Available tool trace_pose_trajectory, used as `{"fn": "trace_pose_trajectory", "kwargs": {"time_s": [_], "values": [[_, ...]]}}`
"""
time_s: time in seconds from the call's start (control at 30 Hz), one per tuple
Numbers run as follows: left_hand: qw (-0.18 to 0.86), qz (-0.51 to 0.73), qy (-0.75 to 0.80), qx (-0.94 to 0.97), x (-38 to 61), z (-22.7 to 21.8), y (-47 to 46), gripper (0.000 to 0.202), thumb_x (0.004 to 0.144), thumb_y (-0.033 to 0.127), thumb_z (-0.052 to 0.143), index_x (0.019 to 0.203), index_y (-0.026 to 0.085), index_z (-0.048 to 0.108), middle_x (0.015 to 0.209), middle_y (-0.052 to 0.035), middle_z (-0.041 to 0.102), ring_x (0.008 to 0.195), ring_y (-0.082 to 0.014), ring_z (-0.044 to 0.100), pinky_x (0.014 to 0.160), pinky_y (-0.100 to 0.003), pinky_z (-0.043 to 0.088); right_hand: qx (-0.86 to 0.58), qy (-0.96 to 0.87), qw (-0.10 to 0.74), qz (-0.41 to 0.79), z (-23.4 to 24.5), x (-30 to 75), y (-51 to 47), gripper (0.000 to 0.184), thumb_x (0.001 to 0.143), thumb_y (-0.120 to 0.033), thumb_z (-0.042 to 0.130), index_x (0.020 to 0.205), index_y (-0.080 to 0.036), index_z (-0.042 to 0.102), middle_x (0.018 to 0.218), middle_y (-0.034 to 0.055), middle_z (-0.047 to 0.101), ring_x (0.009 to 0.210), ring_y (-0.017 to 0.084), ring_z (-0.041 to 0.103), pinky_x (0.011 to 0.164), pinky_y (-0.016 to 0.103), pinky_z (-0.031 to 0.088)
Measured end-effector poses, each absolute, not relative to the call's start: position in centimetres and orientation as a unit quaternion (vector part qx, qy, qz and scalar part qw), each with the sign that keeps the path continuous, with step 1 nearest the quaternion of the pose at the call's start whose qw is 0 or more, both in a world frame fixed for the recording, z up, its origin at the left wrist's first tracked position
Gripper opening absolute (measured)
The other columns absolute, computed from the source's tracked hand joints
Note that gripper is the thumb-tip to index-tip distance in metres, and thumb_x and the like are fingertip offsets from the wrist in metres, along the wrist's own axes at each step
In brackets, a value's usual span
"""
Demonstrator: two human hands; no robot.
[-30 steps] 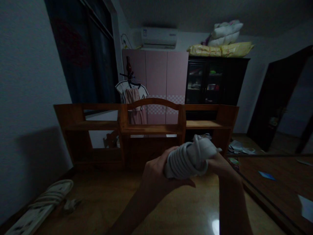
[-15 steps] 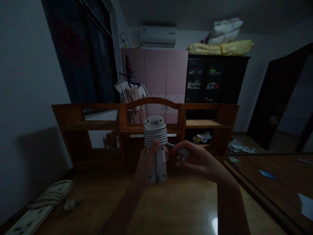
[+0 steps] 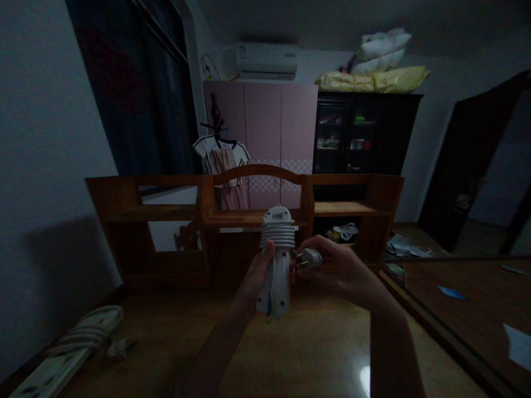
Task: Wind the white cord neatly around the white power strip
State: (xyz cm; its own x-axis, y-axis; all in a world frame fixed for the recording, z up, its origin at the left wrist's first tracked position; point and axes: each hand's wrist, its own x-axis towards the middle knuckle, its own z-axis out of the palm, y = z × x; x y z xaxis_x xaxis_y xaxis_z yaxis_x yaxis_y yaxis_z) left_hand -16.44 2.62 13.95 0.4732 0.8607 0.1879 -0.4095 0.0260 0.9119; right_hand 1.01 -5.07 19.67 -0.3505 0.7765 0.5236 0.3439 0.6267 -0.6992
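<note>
A white power strip [image 3: 279,282] is held up above the desk, its underside with screws facing me. Its white cord [image 3: 277,236] is coiled several times around the upper part. My left hand [image 3: 261,271] is closed around the strip's middle, thumb lying across the underside and fingers mostly hidden behind. Just to the right, my right hand [image 3: 332,268] pinches the cord's plug [image 3: 311,257], whose metal pins point left toward the strip. A short bit of thin coloured wire or tie shows at the strip's lower end.
A second power strip [image 3: 62,359] with wound cord lies at the desk's left, its plug [image 3: 120,347] beside it. A wooden shelf unit [image 3: 257,220] stands along the back of the desk [image 3: 265,354]. On the right-hand surface lie a blue card [image 3: 451,292] and white paper [image 3: 518,344].
The power strip has shifted slightly right and down, its top tipping away. The plug in my right hand has turned so its pins point left instead of down.
</note>
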Motion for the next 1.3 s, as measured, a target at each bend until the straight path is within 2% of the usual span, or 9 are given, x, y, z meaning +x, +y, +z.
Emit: {"fn": "trace_pose_trajectory", "kwargs": {"time_s": [0.2,0.33,0.53,0.7,0.93,1.17,1.3], "values": [[0.676,0.469,0.168,0.542,-16.3,14.0,1.9,0.067,0.079,0.070,0.050,0.093,0.007,0.065,0.073,-0.0119,0.069,0.058,-0.0188,0.065,0.054,-0.028,0.052,-0.344,-0.767,0.488,0.236,20.0,1.4,-5.4,0.024,0.082,-0.025,0.068,0.102,-0.019,0.056,0.084,-0.0010,0.062,0.074,0.012,0.062,0.067,0.021,0.052],[0.671,0.467,0.151,0.555,-16.5,14.2,1.3,0.066,0.077,0.070,0.054,0.096,0.008,0.065,0.072,-0.0118,0.069,0.060,-0.0207,0.067,0.052,-0.026,0.051,-0.344,-0.771,0.495,0.205,20.4,1.1,-6.1,0.024,0.080,-0.024,0.071,0.100,-0.019,0.059,0.085,0.0005,0.065,0.076,0.013,0.064,0.068,0.023,0.054],[0.646,0.494,0.186,0.551,-17.1,15.0,-0.1,0.056,0.080,0.065,0.056,0.097,0.012,0.065,0.072,-0.0097,0.070,0.059,-0.0201,0.068,0.048,-0.024,0.050,-0.365,-0.777,0.479,0.182,20.2,0.3,-6.9,0.036,0.076,-0.029,0.075,0.107,-0.024,0.058,0.091,0.0010,0.067,0.079,0.016,0.065,0.069,0.025,0.056],[0.631,0.506,0.191,0.556,-17.1,15.3,0.0,0.062,0.077,0.068,0.056,0.093,0.010,0.066,0.067,-0.0096,0.070,0.059,-0.0218,0.068,0.054,-0.028,0.053,-0.357,-0.776,0.480,0.201,19.8,-0.1,-6.6,0.031,0.086,-0.026,0.064,0.114,-0.024,0.051,0.094,0.0025,0.067,0.082,0.016,0.066,0.074,0.027,0.055],[0.590,0.535,0.242,0.554,-17.2,15.0,0.7,0.068,0.073,0.073,0.055,0.096,0.010,0.065,0.067,-0.0090,0.070,0.057,-0.0218,0.067,0.050,-0.026,0.049,-0.346,-0.759,0.526,0.167,19.6,-1.2,-5.0,0.027,0.083,-0.027,0.068,0.107,-0.021,0.058,0.081,0.0007,0.067,0.073,0.014,0.065,0.066,0.024,0.054],[0.534,0.594,0.284,0.531,-17.2,16.2,-0.5,0.062,0.066,0.065,0.069,0.098,0.012,0.063,0.064,-0.0065,0.069,0.054,-0.0203,0.066,0.050,-0.025,0.049,-0.360,-0.757,0.526,0.141,19.3,-0.9,-4.2,0.025,0.082,-0.027,0.069,0.105,-0.022,0.063,0.096,0.0039,0.070,0.088,0.018,0.066,0.075,0.027,0.054],[0.510,0.601,0.300,0.537,-17.1,16.1,-0.9,0.059,0.068,0.064,0.068,0.098,0.014,0.063,0.067,-0.0061,0.070,0.058,-0.0204,0.067,0.051,-0.025,0.050,-0.353,-0.752,0.532,0.164,19.2,-0.7,-4.1,0.023,0.081,-0.027,0.070,0.102,-0.021,0.062,0.101,0.0042,0.070,0.091,0.018,0.066,0.077,0.027,0.053]]}}
